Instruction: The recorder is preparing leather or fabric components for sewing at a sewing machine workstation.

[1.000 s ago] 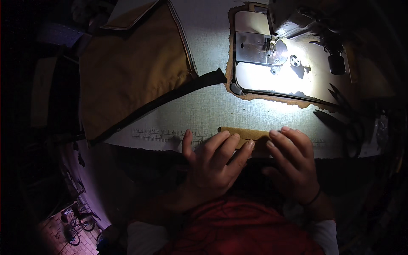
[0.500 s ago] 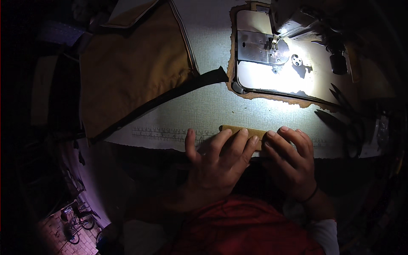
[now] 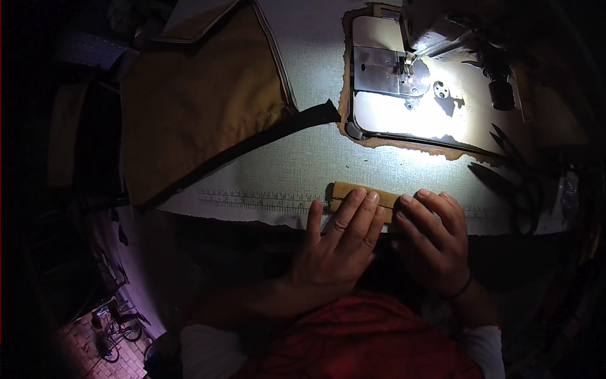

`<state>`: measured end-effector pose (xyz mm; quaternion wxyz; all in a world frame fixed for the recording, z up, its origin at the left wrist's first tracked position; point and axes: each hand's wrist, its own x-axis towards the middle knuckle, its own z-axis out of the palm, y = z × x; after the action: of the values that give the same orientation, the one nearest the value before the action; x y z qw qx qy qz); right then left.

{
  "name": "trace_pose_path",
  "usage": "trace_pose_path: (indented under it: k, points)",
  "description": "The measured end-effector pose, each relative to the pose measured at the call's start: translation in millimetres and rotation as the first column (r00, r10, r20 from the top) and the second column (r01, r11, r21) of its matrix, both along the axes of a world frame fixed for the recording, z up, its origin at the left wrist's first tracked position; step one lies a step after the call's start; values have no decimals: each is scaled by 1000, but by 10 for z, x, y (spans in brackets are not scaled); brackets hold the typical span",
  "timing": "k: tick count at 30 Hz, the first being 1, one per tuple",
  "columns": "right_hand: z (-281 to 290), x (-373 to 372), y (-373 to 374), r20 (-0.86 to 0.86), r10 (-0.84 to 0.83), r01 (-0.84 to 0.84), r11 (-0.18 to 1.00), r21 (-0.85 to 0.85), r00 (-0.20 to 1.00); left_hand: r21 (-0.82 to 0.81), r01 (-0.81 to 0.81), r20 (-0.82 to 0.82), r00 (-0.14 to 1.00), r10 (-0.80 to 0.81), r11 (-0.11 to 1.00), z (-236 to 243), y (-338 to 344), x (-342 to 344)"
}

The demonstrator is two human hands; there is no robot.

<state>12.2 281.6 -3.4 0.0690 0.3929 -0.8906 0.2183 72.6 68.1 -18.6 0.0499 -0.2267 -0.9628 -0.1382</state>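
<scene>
A folded tan fabric strip (image 3: 353,189) lies over a printed ruler scale (image 3: 246,201) along the worktable's front edge. My left hand (image 3: 334,252) presses flat on its left part, middle fingers extended and little finger apart. At the right end, my right hand (image 3: 435,240) has curled fingertips on the strip; its thumb is mostly hidden. Just beyond the hands, to the right, rest black scissors (image 3: 527,202).
A lit sewing machine (image 3: 388,72) occupies the back right. A large tan fabric piece with dark edging (image 3: 196,120) covers the table's left part. At lower left, a bicycle (image 3: 120,331) stands on paving far below the table.
My left hand has shifted rightward, its fingers now straighter and closer together over the strip. The strip's left end has moved slightly up and right. My right hand is almost unmoved.
</scene>
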Motion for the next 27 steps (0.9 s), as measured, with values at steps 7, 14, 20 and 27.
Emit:
trace_pose_path:
  k: [7, 14, 20, 27]
  points:
    - [36, 31, -91, -10, -57, 57, 996, 69, 998, 104, 12, 0, 1000, -12, 994, -8, -24, -8]
    - [78, 36, -119, 21, -69, 68, 996, 65, 997, 168, 36, -2, 999, -36, 985, -42, -140, 3]
    - [92, 11, -262, 35, -156, 157, 987, -32, 987, 119, 113, 4, 993, -114, 986, 103, -308, -88]
    - [79, -18, -308, 44, -204, 206, 977, -51, 978, 124, 127, -37, 992, -123, 984, 170, -373, -246]
